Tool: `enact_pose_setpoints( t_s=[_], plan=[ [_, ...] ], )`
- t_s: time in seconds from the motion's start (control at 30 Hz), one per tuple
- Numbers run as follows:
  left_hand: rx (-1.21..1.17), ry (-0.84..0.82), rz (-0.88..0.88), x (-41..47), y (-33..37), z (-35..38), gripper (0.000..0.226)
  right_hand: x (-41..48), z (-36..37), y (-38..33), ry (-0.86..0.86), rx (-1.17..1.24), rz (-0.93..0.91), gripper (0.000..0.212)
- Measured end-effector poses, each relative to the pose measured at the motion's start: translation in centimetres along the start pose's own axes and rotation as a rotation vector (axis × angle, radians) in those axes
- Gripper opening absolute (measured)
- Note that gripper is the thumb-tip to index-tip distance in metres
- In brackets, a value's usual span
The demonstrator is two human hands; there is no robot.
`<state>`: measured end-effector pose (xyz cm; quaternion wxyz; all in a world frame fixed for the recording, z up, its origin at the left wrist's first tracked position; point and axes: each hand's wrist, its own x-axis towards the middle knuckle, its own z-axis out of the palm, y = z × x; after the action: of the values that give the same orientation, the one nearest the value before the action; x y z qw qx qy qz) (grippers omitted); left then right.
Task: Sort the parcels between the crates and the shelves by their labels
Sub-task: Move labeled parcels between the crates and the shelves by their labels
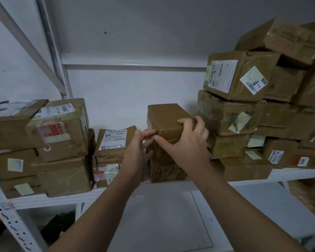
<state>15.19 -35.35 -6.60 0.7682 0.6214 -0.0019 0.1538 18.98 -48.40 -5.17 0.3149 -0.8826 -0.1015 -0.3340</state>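
A plain brown parcel (165, 116) sits on top of a short stack in the middle of the white shelf (62, 198). My right hand (188, 144) grips its near right corner, fingers curled over the top edge. At the parcel's near left edge my left hand (137, 153) touches it with its fingertips. The box below (166, 172) has handwritten numbers on its front. To the left lies a flat parcel with a white label (115, 140).
Stacks of taped cardboard parcels fill the shelf's left end (44, 142) and right end (244, 110), the right pile reaching higher. A perforated white upright (13, 224) stands at lower left. A woven basket edge (309, 199) shows below the shelf at right.
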Motion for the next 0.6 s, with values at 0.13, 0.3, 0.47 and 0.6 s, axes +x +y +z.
enact_pose_setpoints(
  t_s=[0.13, 0.3, 0.47, 0.6],
  plan=[
    [0.062, -0.009, 0.0, -0.5, -0.6, -0.6, 0.055, 0.4, 0.7, -0.8, 0.051, -0.051, 0.018, 0.095],
    [0.071, -0.037, -0.015, -1.3, -0.9, -0.5, 0.047, 0.9, 0.2, -1.2, 0.001, -0.022, 0.088, 0.084],
    [0.088, 0.016, 0.002, -1.9, -1.2, -1.5, 0.019, -0.4, -1.2, -1.0, 0.129, 0.332, 0.083, 0.071],
    [0.017, -0.043, 0.031, -2.0, -0.3, -2.0, 0.035, -0.5, -2.5, -1.5, 0.057, 0.818, 0.248, 0.06]
  ],
)
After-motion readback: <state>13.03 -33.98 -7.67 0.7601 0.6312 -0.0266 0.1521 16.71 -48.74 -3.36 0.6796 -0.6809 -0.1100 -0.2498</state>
